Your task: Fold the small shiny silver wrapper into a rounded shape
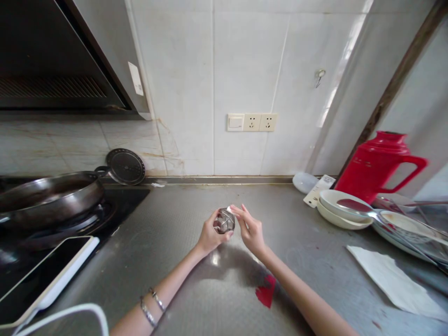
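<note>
My left hand is closed around a small, round, dark glassy object with light lines across its facing side, held just above the steel counter. Between the fingertips of my right hand is a small white wad, pressed against the upper right edge of that round object. What the wad is made of is too small to tell. Two silver bracelets circle my left wrist. A torn red scrap lies on the counter beside my right forearm.
Left, a metal pan sits on the black stove, with a phone in front. A round black disc leans on the wall. To the right are a red thermos, stacked bowls, a power strip and a white paper sheet.
</note>
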{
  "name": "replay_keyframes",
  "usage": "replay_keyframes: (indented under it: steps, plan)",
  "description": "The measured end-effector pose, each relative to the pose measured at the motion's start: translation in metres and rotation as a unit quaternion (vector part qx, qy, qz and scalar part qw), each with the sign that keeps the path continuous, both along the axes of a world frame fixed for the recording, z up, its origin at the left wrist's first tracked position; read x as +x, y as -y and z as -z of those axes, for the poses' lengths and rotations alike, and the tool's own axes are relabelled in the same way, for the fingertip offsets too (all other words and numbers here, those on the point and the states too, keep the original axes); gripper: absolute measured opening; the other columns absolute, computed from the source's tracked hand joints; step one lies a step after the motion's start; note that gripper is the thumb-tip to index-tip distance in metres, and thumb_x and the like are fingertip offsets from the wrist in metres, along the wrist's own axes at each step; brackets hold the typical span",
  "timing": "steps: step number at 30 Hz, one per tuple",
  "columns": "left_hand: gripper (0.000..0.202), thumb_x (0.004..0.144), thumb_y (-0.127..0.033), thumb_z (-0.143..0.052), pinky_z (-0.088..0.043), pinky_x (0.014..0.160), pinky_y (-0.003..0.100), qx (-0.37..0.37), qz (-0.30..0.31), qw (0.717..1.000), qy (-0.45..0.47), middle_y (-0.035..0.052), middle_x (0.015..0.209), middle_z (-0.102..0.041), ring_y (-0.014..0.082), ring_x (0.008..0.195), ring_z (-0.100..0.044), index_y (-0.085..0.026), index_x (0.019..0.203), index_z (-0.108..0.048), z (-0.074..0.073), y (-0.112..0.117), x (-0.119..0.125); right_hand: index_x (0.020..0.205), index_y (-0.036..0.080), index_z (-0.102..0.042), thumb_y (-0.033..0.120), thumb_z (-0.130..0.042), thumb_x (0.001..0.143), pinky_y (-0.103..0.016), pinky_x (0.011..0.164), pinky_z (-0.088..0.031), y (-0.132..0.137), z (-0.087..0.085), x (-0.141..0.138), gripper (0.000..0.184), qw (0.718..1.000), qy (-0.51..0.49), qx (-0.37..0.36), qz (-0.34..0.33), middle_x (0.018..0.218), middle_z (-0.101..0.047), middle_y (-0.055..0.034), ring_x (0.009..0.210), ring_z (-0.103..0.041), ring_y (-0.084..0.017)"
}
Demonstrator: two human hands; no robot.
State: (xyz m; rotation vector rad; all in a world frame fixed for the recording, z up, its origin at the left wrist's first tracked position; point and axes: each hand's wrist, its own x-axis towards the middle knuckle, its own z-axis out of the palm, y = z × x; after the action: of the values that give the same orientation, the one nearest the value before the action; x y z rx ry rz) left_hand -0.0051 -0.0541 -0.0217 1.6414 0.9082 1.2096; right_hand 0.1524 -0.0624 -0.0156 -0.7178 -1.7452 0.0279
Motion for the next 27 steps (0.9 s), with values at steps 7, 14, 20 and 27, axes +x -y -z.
replay_keyframes:
  steps: [7, 14, 20, 27]
  plan:
    - [0.061, 0.061, -0.027, -0.071, -0.049, 0.063, 0.022, -0.011, -0.011, 1.000, 0.010, 0.0076, 0.100, -0.065, 0.0146, 0.076, -0.063, -0.013, 0.116, -0.050, -0.003, -0.004, -0.003, 0.129, 0.021, -0.049, 0.004, -0.038, 0.091, -0.053, 0.106, -0.040, 0.011, 0.000, 0.002, 0.043, 0.991, 0.112, 0.072, -0.009, 0.124, -0.063, -0.0125, 0.121, -0.054, -0.022]
    - [0.048, 0.064, -0.024, -0.070, -0.049, 0.068, 0.024, 0.081, -0.042, 0.992, -0.092, 0.0037, 0.088, -0.066, 0.0144, 0.074, -0.061, -0.013, 0.108, -0.056, -0.001, -0.005, -0.004, 0.121, 0.012, -0.053, -0.003, -0.031, 0.086, -0.050, 0.105, -0.043, 0.006, -0.015, 0.006, 0.044, 0.964, 0.243, 0.103, 0.014, 0.123, -0.063, -0.0162, 0.126, -0.049, -0.022]
    - [0.041, 0.066, -0.027, -0.068, -0.046, 0.062, 0.021, 0.088, -0.033, 0.990, -0.107, 0.0027, 0.083, -0.066, 0.0128, 0.069, -0.059, -0.014, 0.103, -0.055, -0.004, -0.004, -0.004, 0.120, 0.012, -0.053, -0.003, -0.032, 0.085, -0.046, 0.107, -0.042, 0.011, -0.016, 0.009, 0.043, 0.960, 0.256, 0.112, 0.002, 0.121, -0.064, -0.0156, 0.125, -0.051, -0.020]
    - [0.049, 0.061, -0.025, -0.071, -0.048, 0.073, 0.025, 0.109, -0.042, 0.985, -0.129, 0.0053, 0.094, -0.067, 0.0172, 0.081, -0.062, -0.015, 0.107, -0.056, -0.007, 0.001, -0.002, 0.120, 0.012, -0.054, -0.004, -0.031, 0.082, -0.050, 0.105, -0.042, 0.006, -0.019, 0.011, 0.047, 0.959, 0.259, 0.112, 0.017, 0.121, -0.064, -0.0149, 0.127, -0.049, -0.022]
